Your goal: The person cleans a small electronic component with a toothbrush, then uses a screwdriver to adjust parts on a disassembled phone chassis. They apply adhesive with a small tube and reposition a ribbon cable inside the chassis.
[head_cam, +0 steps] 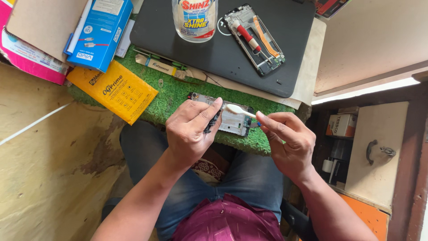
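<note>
We see the left hand (pixel 191 131) closed around the opened grey phone body (pixel 225 117), which rests on the green grass-like mat (pixel 174 96) near the middle. At its three o'clock, the right hand (pixel 287 138) pinches a white cotton swab (pixel 240 110), its tip touching the phone. At twelve o'clock lies a black laptop (pixel 214 49).

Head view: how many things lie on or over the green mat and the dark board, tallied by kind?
Opened phones: 2 (one under the left hand at, one on the board at)
Brushes: 1, in the right hand
Bottles: 1
Yellow packets: 1
Blue boxes: 1
Total: 6
</note>
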{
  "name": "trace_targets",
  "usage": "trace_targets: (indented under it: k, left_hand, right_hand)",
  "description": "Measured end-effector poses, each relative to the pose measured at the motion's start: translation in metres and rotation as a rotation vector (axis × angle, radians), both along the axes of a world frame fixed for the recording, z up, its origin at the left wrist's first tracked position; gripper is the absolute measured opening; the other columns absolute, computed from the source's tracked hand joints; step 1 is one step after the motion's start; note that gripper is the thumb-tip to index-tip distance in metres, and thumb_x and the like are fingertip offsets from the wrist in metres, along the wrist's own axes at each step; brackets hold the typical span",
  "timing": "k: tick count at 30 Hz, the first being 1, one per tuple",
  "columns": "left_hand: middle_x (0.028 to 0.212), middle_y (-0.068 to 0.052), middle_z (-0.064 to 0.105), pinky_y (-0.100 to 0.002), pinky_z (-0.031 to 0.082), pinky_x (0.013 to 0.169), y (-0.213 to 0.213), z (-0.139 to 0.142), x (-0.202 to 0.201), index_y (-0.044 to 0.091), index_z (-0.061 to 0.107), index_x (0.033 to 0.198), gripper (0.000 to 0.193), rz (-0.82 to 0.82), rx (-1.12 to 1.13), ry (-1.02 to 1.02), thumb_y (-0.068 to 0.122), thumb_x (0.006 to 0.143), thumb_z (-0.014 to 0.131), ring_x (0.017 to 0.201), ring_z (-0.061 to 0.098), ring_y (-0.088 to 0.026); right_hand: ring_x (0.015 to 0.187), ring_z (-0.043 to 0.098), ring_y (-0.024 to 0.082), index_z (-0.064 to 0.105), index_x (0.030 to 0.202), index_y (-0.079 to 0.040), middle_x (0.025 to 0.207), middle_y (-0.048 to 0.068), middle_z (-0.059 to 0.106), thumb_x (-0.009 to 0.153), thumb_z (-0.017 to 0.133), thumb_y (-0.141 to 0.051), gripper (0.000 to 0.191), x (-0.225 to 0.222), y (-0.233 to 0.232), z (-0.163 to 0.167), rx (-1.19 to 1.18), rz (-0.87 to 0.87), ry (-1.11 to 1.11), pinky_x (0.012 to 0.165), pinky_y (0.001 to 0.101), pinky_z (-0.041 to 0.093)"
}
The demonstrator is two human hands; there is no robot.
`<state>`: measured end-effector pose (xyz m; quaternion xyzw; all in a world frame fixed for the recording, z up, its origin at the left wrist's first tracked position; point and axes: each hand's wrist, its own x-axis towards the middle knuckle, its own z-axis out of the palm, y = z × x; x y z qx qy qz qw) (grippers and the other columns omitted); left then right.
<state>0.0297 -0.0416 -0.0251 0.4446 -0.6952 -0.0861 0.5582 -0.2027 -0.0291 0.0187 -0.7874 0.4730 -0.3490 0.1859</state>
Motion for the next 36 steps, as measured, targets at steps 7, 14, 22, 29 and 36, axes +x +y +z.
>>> trace_targets:
  k: [7,14,22,29,36]
  left_hand:
    - [0.092,-0.007,0.067,-0.037,0.055,0.075,0.0,0.0,0.0002,0.002,0.073,0.119,0.044,-0.032,-0.014,-0.032,-0.002,0.077,0.087,0.082,0.066,-0.025]
    - [0.093,-0.006,0.067,-0.036,0.055,0.074,-0.0001,-0.0006,-0.0009,0.003,0.073,0.118,0.042,-0.005,-0.015,-0.023,-0.001,0.079,0.088,0.082,0.066,-0.024]
    - [0.093,-0.007,0.066,-0.037,0.055,0.075,0.0001,-0.0006,0.0003,0.001,0.073,0.119,0.044,-0.034,-0.017,-0.049,-0.001,0.077,0.087,0.083,0.065,-0.025]
    - [0.091,-0.007,0.066,-0.037,0.055,0.074,0.0004,0.0009,-0.001,0.001,0.073,0.118,0.041,-0.036,-0.026,-0.045,-0.001,0.079,0.087,0.08,0.064,-0.024]
    - [0.089,-0.006,0.065,-0.036,0.054,0.07,0.0004,0.0021,-0.0031,0.002,0.074,0.115,0.037,-0.016,-0.036,-0.04,-0.001,0.08,0.088,0.077,0.064,-0.023]
  right_hand:
    - [0.087,0.072,0.012,0.073,0.126,-0.014,0.103,0.008,0.072,0.097,0.072,0.002,0.033,0.0001,0.0,0.0015,-0.008,-0.015,0.004,0.077,0.0252,0.06]
    - [0.086,0.072,0.012,0.073,0.126,-0.014,0.102,0.008,0.071,0.097,0.072,0.001,0.033,-0.0013,0.0,0.0023,-0.02,-0.023,0.032,0.076,0.0254,0.06]
    - [0.086,0.072,0.013,0.073,0.126,-0.013,0.102,0.009,0.071,0.097,0.071,0.002,0.033,-0.0023,-0.0004,0.0017,-0.019,-0.02,0.036,0.076,0.0257,0.06]
    - [0.087,0.072,0.013,0.074,0.125,-0.012,0.103,0.009,0.071,0.098,0.071,0.002,0.031,-0.0018,-0.0012,0.0014,-0.016,-0.018,0.023,0.077,0.0258,0.061]
    - [0.088,0.072,0.014,0.074,0.123,-0.011,0.103,0.01,0.071,0.099,0.07,0.002,0.028,-0.0005,0.0005,0.0019,-0.043,0.002,0.028,0.077,0.0261,0.06]
